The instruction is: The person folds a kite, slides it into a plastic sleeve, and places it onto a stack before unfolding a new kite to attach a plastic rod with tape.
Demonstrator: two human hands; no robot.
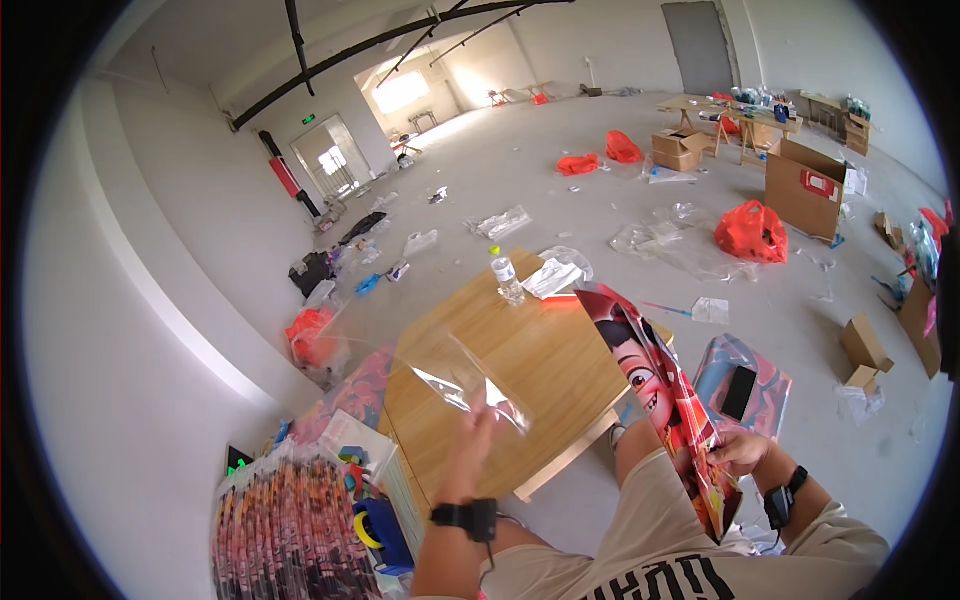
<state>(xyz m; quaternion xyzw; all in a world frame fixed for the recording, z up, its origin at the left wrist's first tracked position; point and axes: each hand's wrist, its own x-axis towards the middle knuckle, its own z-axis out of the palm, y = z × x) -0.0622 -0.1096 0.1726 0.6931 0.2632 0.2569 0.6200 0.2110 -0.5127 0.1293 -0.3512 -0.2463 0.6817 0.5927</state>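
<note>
Over the wooden table (540, 345), my left hand (478, 430) is closed on a clear plastic sleeve (450, 385), which catches the light. My right hand (742, 453) grips the lower edge of a long glossy sheet (645, 385), red with a cartoon character printed on it. The sheet stands at a slant beside the table's right edge, above my leg; its back is hidden. Sleeve and sheet are apart. At the lower left lies a row of similar-looking printed items (290, 530) in clear plastic.
A water bottle (507, 277) and crumpled plastic (555, 275) sit at the table's far end. A blue tape dispenser (385, 530) is at the lower left. To the right, a phone (739, 392) rests on a patterned stool. Cartons (805, 190) and red bags (750, 232) lie on the floor.
</note>
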